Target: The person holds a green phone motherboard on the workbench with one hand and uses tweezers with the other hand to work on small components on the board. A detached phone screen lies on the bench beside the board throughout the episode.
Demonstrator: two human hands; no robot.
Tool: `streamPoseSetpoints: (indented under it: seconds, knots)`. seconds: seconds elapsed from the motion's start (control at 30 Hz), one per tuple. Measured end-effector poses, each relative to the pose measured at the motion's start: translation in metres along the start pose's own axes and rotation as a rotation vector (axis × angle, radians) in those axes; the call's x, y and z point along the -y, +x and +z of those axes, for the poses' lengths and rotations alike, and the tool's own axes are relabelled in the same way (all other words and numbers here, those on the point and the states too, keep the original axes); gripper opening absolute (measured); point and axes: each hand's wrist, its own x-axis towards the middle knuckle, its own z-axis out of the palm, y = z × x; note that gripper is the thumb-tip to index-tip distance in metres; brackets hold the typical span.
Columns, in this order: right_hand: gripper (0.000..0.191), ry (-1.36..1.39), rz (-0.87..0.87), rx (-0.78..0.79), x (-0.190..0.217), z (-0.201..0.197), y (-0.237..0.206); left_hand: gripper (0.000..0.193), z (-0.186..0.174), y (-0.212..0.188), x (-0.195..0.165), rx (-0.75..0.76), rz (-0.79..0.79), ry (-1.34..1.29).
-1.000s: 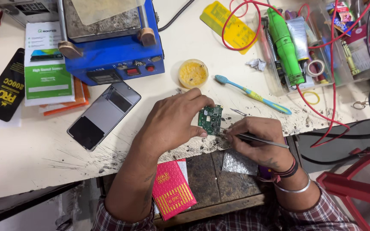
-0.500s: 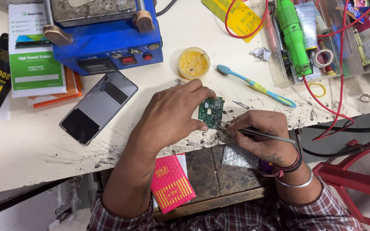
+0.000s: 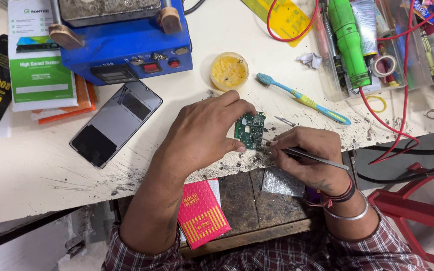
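Observation:
My left hand pinches a small green circuit board by its left edge, holding it just above the scratched white bench near the front edge. My right hand grips thin metal tweezers like a pen. Their tip touches the board's lower right edge. Part of the board is hidden under my left fingers.
A phone lies screen-down left of my hands. Behind are a blue heating station, a yellow paste pot and a blue toothbrush. A tool tray with red wires sits at right. A red packet and foil lie on the lower shelf.
Both hands stay at the board with the tweezers' tip on it. Only the view has shifted slightly, so everything sits a little lower and left.

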Motion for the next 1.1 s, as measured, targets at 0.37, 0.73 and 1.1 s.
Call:
streamPoseSetpoints:
  seconds: [0.37,0.73,1.1]
  knots:
    - [0.01,0.005,-0.014,0.024,0.0001,-0.0001,0.0008,0.066,-0.0001,-0.0003,0.0008,-0.043,0.034,-0.014]
    - [0.01,0.03,-0.006,0.036,0.0015,-0.0013,0.0029,0.066,-0.0003,0.0002,-0.0009,0.001,-0.013,-0.004]
    - [0.009,-0.035,0.031,-0.005,0.002,0.0,0.0025,0.067,0.0003,0.0011,0.001,-0.026,0.022,0.0]
